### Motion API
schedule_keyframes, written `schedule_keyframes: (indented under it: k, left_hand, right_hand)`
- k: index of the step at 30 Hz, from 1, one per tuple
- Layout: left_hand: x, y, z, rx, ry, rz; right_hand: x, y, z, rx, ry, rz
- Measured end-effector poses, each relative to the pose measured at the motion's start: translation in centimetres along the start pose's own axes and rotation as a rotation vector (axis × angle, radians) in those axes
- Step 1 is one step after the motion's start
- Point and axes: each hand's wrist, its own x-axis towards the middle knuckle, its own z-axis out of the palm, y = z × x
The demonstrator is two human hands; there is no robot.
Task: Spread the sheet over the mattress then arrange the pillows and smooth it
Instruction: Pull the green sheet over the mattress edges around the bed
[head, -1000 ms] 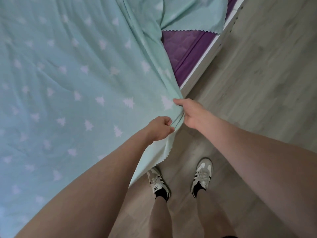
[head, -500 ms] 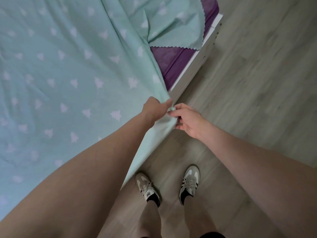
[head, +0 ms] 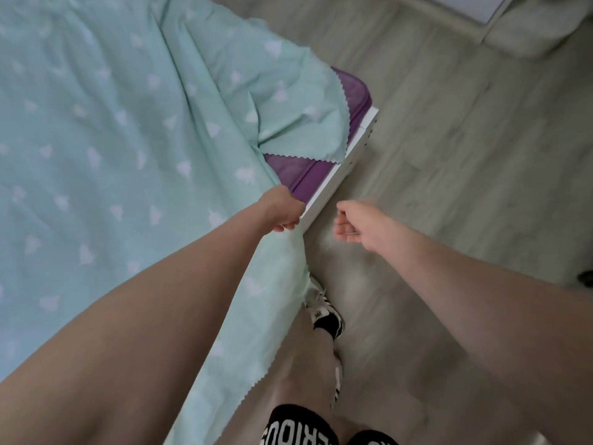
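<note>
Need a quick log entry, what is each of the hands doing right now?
Left hand: closed on the sheet edge.
Right hand: loosely curled, holding nothing, off the sheet.

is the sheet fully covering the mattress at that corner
No. The sheet lies folded back there, leaving the purple mattress bare beside the left hand.

Pale grey wood-plank floor [head: 449, 155] — white bed frame [head: 340, 178] along its edge.

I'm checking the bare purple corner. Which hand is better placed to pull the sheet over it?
Probably right: the right hand is free beside the mattress; the left hand already grips the sheet edge.
</note>
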Motion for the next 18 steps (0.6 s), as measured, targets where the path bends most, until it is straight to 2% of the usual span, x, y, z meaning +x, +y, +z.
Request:
schedule_keyframes:
  k: [5,9,11,18]
  left_hand:
    - [3.6,4.3,-5.4,0.203,0.152,0.129]
    - [6.4,6.0,-9.9,0.267,0.184,0.113]
    - [7.8,6.7,-11.7,0.256,0.193,0.068]
    - [13.9,9.7,-13.1,0.086,0.163,-0.037]
  right_hand:
    - [2.5,-9.6,-0.2,-0.144,0.067,-0.008]
    - [4.9,-17.1,0.3,-0.280,0.136,-0.084]
    - [6.5,-19.5,0.8,-0.329,0.143,-0.110]
    - [13.4,-24.8,1.1,-0.425,0.049,0.001]
